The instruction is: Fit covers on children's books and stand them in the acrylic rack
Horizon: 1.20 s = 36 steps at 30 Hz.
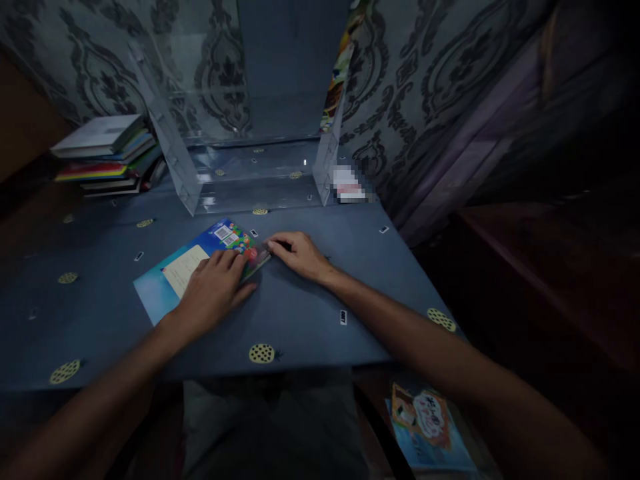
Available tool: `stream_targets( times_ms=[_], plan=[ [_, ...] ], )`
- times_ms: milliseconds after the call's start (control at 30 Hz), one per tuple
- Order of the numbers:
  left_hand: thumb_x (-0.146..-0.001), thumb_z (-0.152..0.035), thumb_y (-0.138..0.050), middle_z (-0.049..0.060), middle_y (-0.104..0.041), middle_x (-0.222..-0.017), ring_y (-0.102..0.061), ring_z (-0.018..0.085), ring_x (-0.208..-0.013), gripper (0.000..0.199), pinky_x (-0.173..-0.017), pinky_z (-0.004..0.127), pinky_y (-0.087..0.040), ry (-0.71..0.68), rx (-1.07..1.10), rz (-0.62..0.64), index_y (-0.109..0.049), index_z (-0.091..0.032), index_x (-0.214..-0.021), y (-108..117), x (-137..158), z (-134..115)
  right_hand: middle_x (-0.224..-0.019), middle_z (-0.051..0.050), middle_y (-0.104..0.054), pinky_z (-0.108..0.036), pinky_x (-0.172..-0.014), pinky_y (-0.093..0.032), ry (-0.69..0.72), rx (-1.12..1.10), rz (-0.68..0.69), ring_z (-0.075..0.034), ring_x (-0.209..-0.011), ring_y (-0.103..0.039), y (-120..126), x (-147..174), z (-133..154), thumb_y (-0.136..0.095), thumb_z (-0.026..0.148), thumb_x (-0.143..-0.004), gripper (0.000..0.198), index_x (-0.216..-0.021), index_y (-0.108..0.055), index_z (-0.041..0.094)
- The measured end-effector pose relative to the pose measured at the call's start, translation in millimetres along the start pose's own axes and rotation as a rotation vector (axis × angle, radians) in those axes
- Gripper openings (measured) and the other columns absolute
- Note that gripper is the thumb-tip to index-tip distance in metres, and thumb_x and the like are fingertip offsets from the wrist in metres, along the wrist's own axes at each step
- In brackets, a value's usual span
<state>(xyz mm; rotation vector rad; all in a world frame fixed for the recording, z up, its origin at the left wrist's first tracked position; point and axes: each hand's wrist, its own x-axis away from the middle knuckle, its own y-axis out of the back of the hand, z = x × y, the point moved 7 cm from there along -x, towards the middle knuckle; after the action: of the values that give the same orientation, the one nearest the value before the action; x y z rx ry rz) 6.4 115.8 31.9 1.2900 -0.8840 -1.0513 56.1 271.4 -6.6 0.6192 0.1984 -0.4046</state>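
A thin blue book (150, 293) lies slanted on the table, its upward face showing a barcode label, a cream text panel and colourful pictures. My left hand (213, 283) rests flat across the book's near side, fingers stretched out and thumb apart. At the book's right-hand corner, my right hand (295, 253) is closed, thumb and forefinger pinching the edge. That corner looks shiny, as if a clear film were there, but the dim light makes this uncertain. Behind the book stands a clear plastic rack (185, 177) with upright side panels.
The table has a blue pineapple-print cloth (300, 327). A stack of books (107, 153) sits at the back left, and a blurred-out white item (350, 185) lies right of the rack. Below the front edge, a blue and orange booklet (430, 427) is visible. Patterned wallpaper is behind.
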Motion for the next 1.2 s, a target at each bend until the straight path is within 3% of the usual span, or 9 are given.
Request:
stream_targets(
  times_ms=[200,400,600,733,1200],
  plan=[
    [-0.102,-0.040,-0.049,0.017,-0.067,-0.120,-0.062,0.032,-0.113,0.032,-0.086,0.041,-0.055,0.060,-0.151,0.020,-0.065,-0.014,-0.112,-4,-33,-13,-0.088,-0.004,-0.075,-0.027,-0.077,-0.049,-0.028,-0.157,-0.010,-0.017,-0.084,-0.070,4,1,-3,-0.052,0.023,-0.095,0.027,-0.104,-0.076,0.016],
    [-0.103,-0.034,-0.044,0.015,-0.071,-0.119,-0.065,0.032,-0.115,0.032,-0.070,0.034,-0.055,0.107,-0.097,0.064,-0.067,-0.016,-0.116,0,-33,-11,-0.088,-0.003,-0.075,-0.027,-0.079,-0.051,-0.068,-0.221,-0.012,-0.015,-0.083,-0.070,5,2,-6,-0.052,0.024,-0.096,0.027,-0.106,-0.075,0.015],
    [-0.102,-0.035,-0.046,0.011,-0.076,-0.110,-0.070,0.030,-0.105,0.032,-0.064,0.033,-0.050,0.095,0.016,-0.032,-0.071,-0.020,-0.113,4,-33,-4,-0.084,-0.002,-0.075,-0.027,-0.076,-0.051,-0.041,-0.191,-0.002,-0.014,-0.079,-0.069,5,4,-2,-0.052,0.024,-0.097,0.026,-0.108,-0.074,0.016],
    [-0.102,-0.038,-0.045,0.008,-0.077,-0.109,-0.072,0.027,-0.100,0.033,-0.064,0.032,-0.049,0.086,0.057,-0.113,-0.073,-0.023,-0.109,5,-31,0,-0.085,-0.002,-0.075,-0.026,-0.075,-0.053,-0.036,-0.245,0.008,-0.014,-0.078,-0.070,3,4,-3,-0.052,0.024,-0.097,0.026,-0.110,-0.073,0.016],
    [-0.100,-0.034,-0.051,0.008,-0.076,-0.111,-0.070,0.026,-0.102,0.028,-0.072,0.033,-0.052,0.079,0.090,-0.130,-0.075,-0.022,-0.108,1,-31,-1,-0.088,-0.003,-0.076,-0.028,-0.077,-0.051,-0.029,-0.157,-0.009,-0.015,-0.082,-0.069,5,4,0,-0.052,0.020,-0.097,0.025,-0.109,-0.073,0.016]
  ],
)
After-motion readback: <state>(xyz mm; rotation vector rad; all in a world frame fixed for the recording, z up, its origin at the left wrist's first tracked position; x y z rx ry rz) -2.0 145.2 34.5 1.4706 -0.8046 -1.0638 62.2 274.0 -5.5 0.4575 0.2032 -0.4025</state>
